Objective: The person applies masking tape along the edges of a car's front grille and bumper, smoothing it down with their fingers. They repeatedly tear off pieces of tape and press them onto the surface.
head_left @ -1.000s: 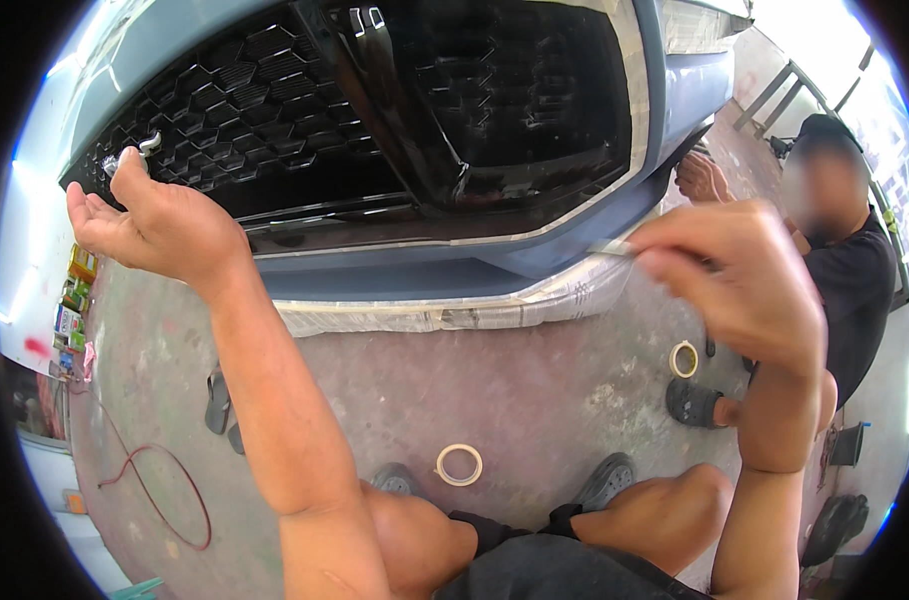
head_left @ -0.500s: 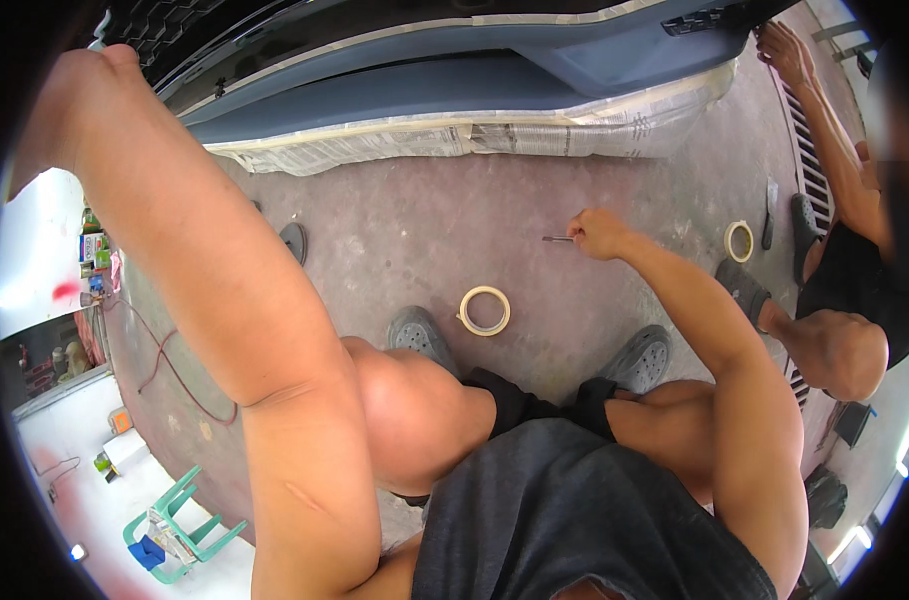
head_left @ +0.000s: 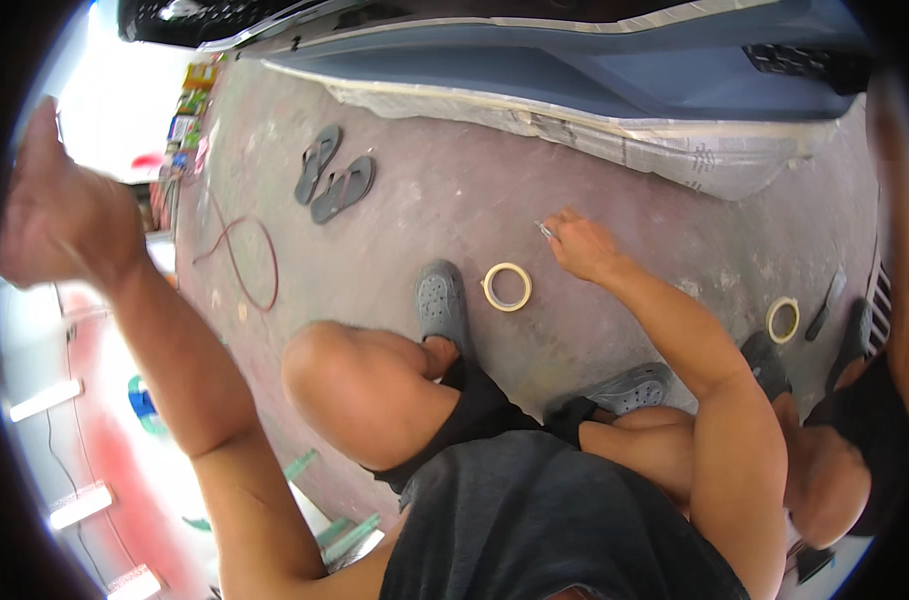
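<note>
Grey floor spans the frame. Upper left: left hand raised; its grip cannot be told. Centre: tape roll. Just right of centre, above the roll: small metal tool, pinched in the right hand. Use a firm pinch; avoid snagging the masking paper, upper right.

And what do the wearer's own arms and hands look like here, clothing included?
The left hand and right hand are bare: no gloves, and no watch or bracelet visible. The left arm and right arm show no sleeve past the elbow, and no cables. The dark top looks plain from here. The left hand is somewhat blurred.
</note>
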A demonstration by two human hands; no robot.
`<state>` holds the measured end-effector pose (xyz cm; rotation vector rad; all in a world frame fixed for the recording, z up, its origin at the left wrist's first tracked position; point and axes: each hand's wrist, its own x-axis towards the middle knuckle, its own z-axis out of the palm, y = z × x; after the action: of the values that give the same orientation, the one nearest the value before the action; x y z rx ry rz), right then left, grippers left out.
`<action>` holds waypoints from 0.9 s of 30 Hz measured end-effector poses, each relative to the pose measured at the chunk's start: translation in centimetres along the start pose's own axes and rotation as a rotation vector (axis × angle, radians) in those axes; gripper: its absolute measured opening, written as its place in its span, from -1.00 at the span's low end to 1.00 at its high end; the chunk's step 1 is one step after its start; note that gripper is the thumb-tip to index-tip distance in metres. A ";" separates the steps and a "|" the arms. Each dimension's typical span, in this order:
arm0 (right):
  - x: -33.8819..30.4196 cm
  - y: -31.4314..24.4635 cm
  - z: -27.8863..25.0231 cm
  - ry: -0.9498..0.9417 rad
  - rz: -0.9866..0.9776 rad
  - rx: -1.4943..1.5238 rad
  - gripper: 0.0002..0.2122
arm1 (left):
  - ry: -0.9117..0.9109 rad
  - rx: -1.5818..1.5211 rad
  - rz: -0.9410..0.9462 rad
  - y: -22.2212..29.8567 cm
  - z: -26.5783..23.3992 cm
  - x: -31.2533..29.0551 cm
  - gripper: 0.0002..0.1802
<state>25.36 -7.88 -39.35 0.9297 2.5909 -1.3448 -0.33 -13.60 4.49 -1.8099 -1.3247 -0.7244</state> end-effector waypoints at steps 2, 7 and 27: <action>0.3 1.0 1.6 -0.080 -0.126 -0.041 -0.74 | -0.302 -0.066 -0.038 1.8 -2.8 -0.5 -0.44; 0.5 0.9 6.8 -0.144 -0.283 -0.030 -0.84 | -1.102 -0.433 -0.501 4.7 -0.3 -2.6 -0.36; 2.6 -9.0 12.8 -0.344 0.257 -0.127 -0.85 | -1.304 -1.725 0.310 -1.6 14.5 -19.7 -0.37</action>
<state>15.73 -20.29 -41.53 0.8846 2.1870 -1.1424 -7.67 -11.44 -18.81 -4.2406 -0.8031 -0.3700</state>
